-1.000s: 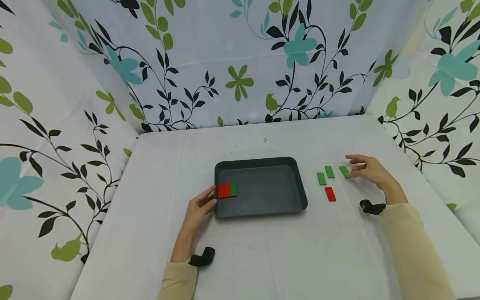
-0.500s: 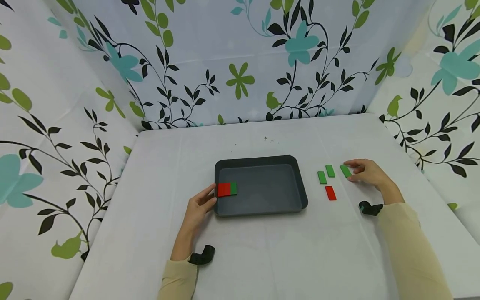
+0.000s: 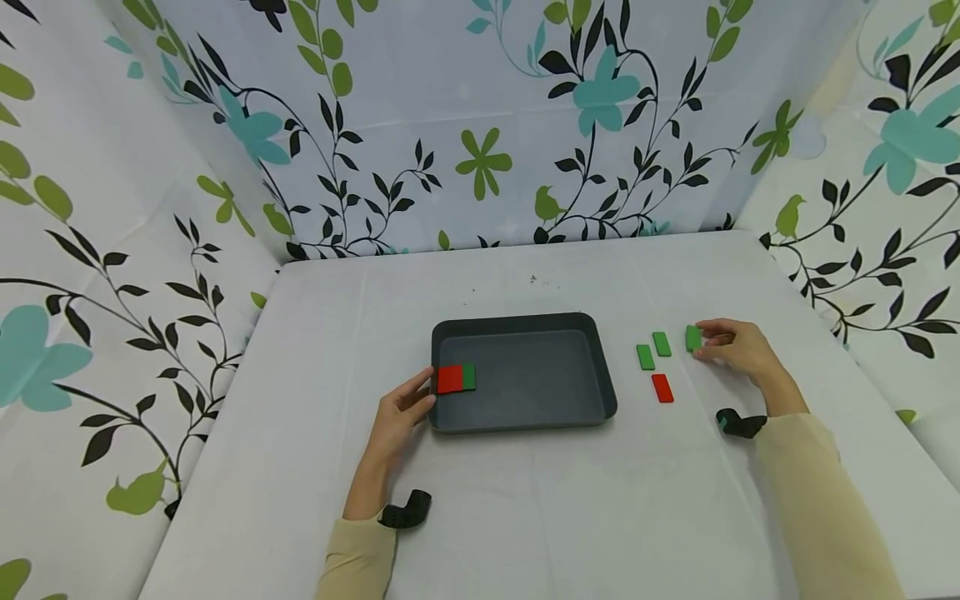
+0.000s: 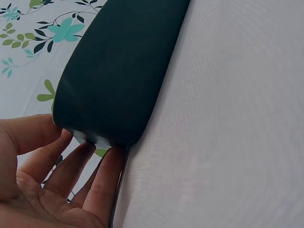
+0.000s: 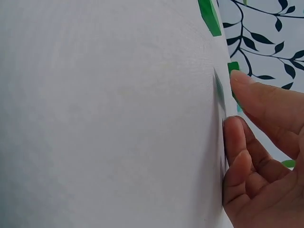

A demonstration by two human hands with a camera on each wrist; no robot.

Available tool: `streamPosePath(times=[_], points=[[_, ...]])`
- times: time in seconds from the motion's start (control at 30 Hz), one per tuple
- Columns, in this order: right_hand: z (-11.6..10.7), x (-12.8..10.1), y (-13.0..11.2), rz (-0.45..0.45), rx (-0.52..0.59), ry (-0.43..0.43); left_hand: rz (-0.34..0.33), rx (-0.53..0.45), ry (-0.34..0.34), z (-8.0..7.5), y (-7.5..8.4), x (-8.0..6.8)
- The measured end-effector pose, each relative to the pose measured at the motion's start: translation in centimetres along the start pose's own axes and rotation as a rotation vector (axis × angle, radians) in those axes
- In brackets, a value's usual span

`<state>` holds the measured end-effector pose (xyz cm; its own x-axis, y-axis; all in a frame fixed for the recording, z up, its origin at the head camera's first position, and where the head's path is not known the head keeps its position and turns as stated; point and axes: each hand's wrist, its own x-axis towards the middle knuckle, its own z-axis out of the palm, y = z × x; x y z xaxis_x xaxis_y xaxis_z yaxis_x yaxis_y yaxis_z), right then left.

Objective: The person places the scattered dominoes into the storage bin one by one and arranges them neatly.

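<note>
Head view: right hand [image 3: 738,347] pinching green tile [image 3: 693,337]

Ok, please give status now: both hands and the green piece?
Right hand pinches green piece. Left hand touches tray edge. Nothing between piece and tray.

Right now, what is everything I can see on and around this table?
Dark grey rectangular plastic tray: one, middle of the table.
Red flat block and green flat block: one each, side by side at the tray's left edge.
Loose green flat blocks: two, right of the tray.
Loose red flat block: one, just nearer than those.
Pinched green flat block: one, in the right hand's fingers.
White tablecloth: one, covering the table.
Floral curtains: white with green, teal and black, on three sides.
Left hand: touching the tray's left rim.
Right hand: pinching the green block.
</note>
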<state>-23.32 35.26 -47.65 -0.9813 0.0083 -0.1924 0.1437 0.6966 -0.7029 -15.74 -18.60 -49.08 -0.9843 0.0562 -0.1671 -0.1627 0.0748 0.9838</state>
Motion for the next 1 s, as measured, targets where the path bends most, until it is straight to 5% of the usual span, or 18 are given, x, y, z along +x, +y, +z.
streamPosePath(times=[0.5,0.8,1.0], points=[[0.2,-1.4,-2.2,-0.046,0.215,0.124,-0.002,-0.013,-0.009,0.0,0.1,0.0],[1.9,-2.5,-6.9,-0.196,0.549,0.177,0.002,-0.007,-0.011,-0.1,0.1,-0.1],[4.5,-2.9,-10.6,-0.26,0.574,0.144,0.003,-0.006,-0.01,-0.1,0.0,0.0]])
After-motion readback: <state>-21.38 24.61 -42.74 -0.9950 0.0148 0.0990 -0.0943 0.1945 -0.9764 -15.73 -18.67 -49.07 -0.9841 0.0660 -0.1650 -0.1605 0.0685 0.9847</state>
